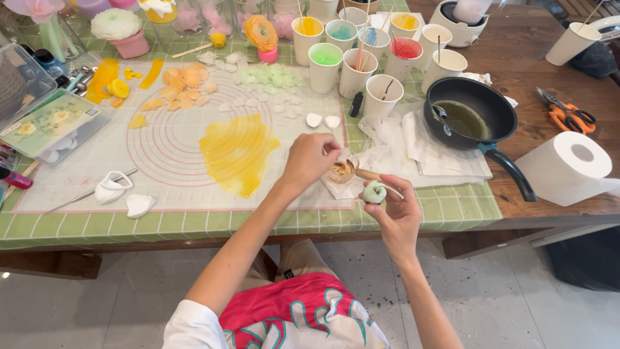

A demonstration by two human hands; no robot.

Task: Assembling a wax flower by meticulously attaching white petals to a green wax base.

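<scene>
Bud [373, 192] — small, pale green, on a thin stick — sits pinched in our right hand [395, 208] above the table's [194, 223] front edge. Our left hand [309, 158] curls over a small glass cup [342, 169] on white paper [413, 148], fingertips touching its rim, near the black pan [475, 116].

A long wooden table [549, 71] fills the upper part of the view. A green checked tablecloth [258, 223] covers most of the table, leaving bare brown wood at its right end. Below the table's near edge lies a pale grey tiled floor [97, 304], glossy with soft reflected daylight.
</scene>
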